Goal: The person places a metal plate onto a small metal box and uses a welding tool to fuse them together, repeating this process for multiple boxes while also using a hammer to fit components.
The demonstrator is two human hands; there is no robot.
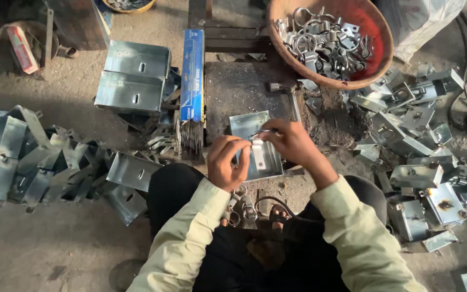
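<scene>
A shiny sheet-metal box [249,127] with raised edges lies on the dark work surface just beyond my knees. Over its near end my left hand [228,162] and my right hand [293,143] meet on a small silver metal clamp piece [257,153]. Fingers of both hands pinch the piece; the left grips its lower part, the right its upper end. Pale sleeves cover both my forearms. A few loose metal rings and clips [242,208] lie near my feet, below the hands.
A round reddish bowl [377,51] full of silver clamps stands at the back right. Finished metal boxes are piled right [428,173] and left [39,162], with two larger boxes [133,81] behind. A blue packet with welding rods [192,92] lies left of the work surface.
</scene>
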